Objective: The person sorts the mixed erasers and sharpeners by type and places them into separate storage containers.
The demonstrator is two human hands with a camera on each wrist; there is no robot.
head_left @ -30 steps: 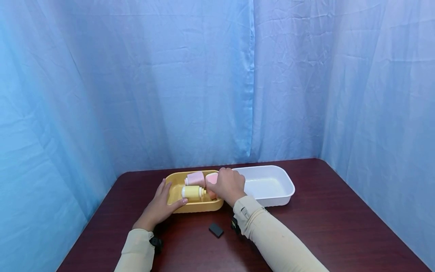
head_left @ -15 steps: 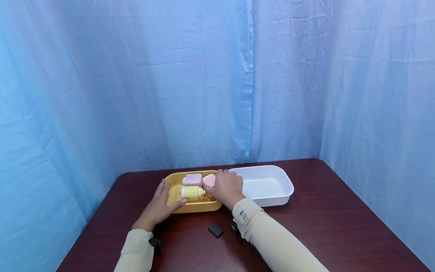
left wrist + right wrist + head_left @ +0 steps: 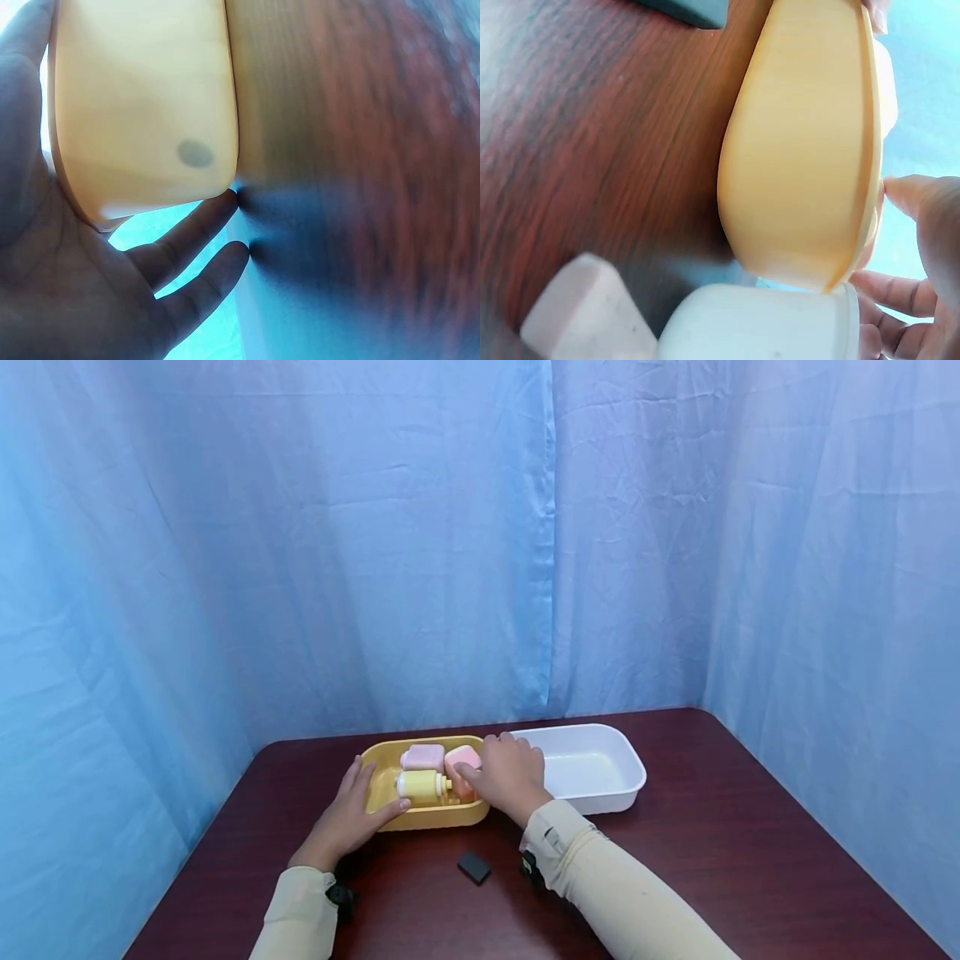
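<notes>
A yellow tray [image 3: 442,818] stands on the table with small items inside. My left hand [image 3: 341,818] rests on its left end, thumb at the front rim and extended fingers along the end wall; in the left wrist view those fingers [image 3: 195,232] spread past the tray's corner. Inside lie a yellow bottle [image 3: 422,785] with white ends and a lilac bottle [image 3: 426,757] behind it. Over the tray's right end, my right hand [image 3: 513,774] holds a pink rounded piece [image 3: 462,757] with its thumb; its fingers are mostly hidden. Orange shows below the pink.
A white tray [image 3: 626,800] adjoins the yellow tray on the right, partly behind the right hand. A small black block [image 3: 474,867] lies on the dark red table [image 3: 720,860] in front. Blue curtains [image 3: 420,568] hang around the back and sides.
My right hand has shifted slightly left, then right, uncovering more of the pink piece, which has turned. The lilac bottle has settled flatter. The left hand has barely moved.
</notes>
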